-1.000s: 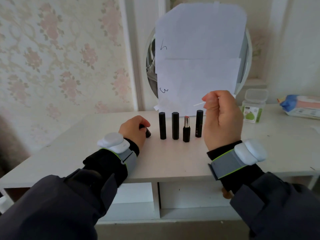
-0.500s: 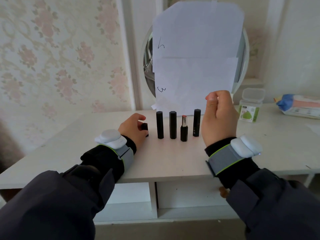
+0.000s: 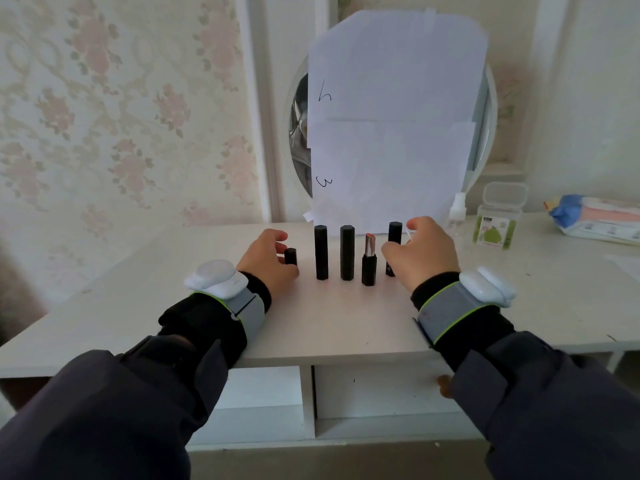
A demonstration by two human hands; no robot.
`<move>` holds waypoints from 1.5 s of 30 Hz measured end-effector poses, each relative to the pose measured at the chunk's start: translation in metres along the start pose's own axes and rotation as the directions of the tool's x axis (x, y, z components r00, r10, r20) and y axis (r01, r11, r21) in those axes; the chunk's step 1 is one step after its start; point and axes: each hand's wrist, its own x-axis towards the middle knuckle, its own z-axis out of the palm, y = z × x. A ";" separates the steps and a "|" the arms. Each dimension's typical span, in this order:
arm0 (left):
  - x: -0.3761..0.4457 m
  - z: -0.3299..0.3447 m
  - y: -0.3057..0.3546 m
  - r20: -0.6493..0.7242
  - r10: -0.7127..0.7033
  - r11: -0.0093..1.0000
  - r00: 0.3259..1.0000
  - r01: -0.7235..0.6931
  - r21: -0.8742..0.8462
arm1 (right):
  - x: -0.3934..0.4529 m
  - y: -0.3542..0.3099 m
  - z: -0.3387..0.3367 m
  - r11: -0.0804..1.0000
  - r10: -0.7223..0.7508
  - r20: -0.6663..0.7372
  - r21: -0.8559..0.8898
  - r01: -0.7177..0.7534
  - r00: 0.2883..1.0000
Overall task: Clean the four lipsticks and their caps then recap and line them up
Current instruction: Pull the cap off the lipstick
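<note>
Now my left hand (image 3: 268,259) pinches the short black cap (image 3: 290,256) standing left of the lipstick row, while my right hand (image 3: 420,254) curls by the rightmost black capped lipstick (image 3: 394,237), grip unclear.

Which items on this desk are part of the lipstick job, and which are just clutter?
Job items:
- two capped lipsticks
- open lipstick, bullet exposed
- fourth lipstick, partly behind the right hand
- loose cap at the left hand

Lying about:
- small spray bottle
- clear lidded box
- wipes pack
- paper-covered mirror
</note>
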 end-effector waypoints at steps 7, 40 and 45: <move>-0.004 -0.001 0.001 -0.041 0.029 0.995 0.999 -0.033 -0.094 | 0.006 0.006 0.006 0.990 -0.037 0.052 -0.133 0.044 0.998; -0.028 -0.009 0.017 -0.268 0.512 0.853 0.816 -0.518 0.054 | -0.014 -0.003 0.002 0.852 -0.474 -0.269 0.102 0.514 0.839; -0.028 -0.009 0.017 -0.261 0.518 0.851 0.815 -0.523 0.057 | -0.017 -0.003 0.002 0.815 -0.544 -0.221 0.092 0.573 0.810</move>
